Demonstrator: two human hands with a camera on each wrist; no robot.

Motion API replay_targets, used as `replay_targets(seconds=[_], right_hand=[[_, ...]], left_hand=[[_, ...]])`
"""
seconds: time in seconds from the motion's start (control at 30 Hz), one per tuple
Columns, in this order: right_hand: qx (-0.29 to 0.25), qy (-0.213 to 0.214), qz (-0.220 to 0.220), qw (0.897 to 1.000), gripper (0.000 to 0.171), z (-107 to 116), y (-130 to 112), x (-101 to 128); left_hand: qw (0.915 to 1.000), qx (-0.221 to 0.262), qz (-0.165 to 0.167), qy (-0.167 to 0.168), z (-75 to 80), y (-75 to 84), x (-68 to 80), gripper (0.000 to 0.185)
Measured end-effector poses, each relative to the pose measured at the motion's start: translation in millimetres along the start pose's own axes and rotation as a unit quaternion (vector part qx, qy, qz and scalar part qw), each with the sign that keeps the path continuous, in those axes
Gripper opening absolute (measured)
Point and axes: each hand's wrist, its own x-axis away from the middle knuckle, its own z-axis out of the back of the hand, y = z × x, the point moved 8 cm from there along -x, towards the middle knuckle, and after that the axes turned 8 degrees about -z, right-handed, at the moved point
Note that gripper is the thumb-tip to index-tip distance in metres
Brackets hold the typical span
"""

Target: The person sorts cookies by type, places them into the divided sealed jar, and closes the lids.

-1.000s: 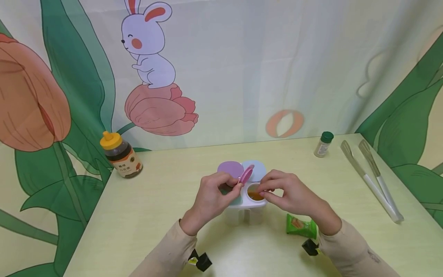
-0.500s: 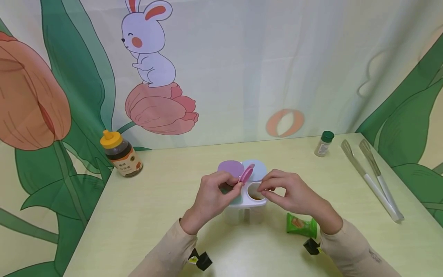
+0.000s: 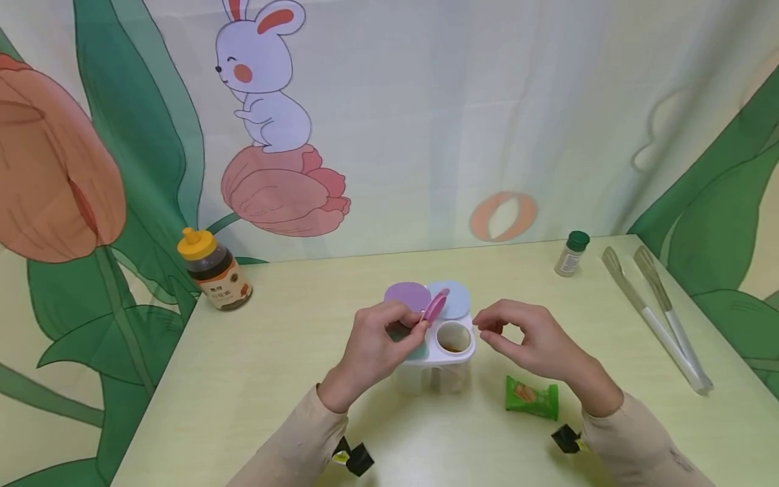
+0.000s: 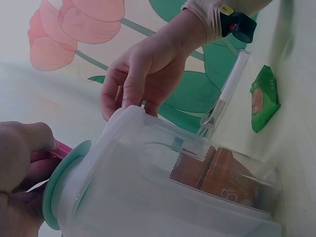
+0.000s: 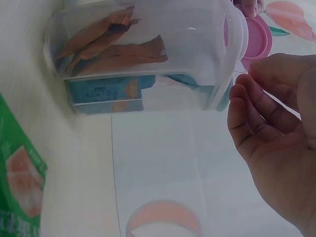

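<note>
So there's one clear four-compartment container [image 3: 433, 358] sitting mid-table, a bit toward the near edge. Count on the lids: four, purple [image 3: 406, 296], pale blue [image 3: 455, 299], teal [image 3: 416, 346] and one pink lid [image 3: 435, 306] flipped up on edge. The left hand [image 3: 372, 346] pinches that pink lid between thumb and fingers, holding it up over the front right compartment [image 3: 454, 337], which stands open with something brown at the bottom. From the wrist views you can see brown packets inside the clear walls, can't count them exactly.

The right hand [image 3: 531, 339] is just right of the container, not touching it, fingers loosely curled and holding nothing.

Other stuff, one of each: a green snack packet [image 3: 532, 398] lying near the right wrist, a honey bottle with yellow cap [image 3: 214, 270] at the far left corner, and a small green-capped shaker [image 3: 571, 253] at the far right. One pair of tongs [image 3: 656, 314] lies along the right edge.

Room-wise: the table [image 3: 286, 379] has wide bare stretches left of the container and between it and the tongs. The curtain backdrop runs right along the far edge.
</note>
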Motion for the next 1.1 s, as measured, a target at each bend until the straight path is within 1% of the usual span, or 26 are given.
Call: replay_targets(seconds=[0.2, 0.3, 0.43, 0.6, 0.8, 1.1], right_hand=[[0.017, -0.006, -0.024, 1.0, 0.031, 1, 7, 7], [0.022, -0.001, -0.025, 0.999, 0.031, 3, 10, 10], [0.029, 0.002, -0.029, 0.999, 0.031, 5, 15, 17], [0.041, -0.014, -0.05, 0.998, 0.031, 4, 24, 25], [0.06, -0.029, -0.058, 0.996, 0.029, 2, 32, 34], [0.072, -0.063, -0.093, 0.991, 0.024, -3, 40, 40]], left_hand=[[1.0, 0.002, -0.003, 0.003, 1.1, 0.8, -0.3, 0.008], [1.0, 0.003, -0.005, 0.004, 0.8, 1.0, -0.3, 0.008], [1.0, 0.0, 0.0, -0.002, -0.4, 0.2, 0.1, 0.007], [1.0, -0.006, 0.003, -0.004, 0.2, 0.4, 0.4, 0.007], [1.0, -0.003, 0.003, -0.002, 0.8, 1.1, 0.6, 0.009], [1.0, 0.0, 0.004, 0.0, 1.1, 1.3, 0.1, 0.008]])
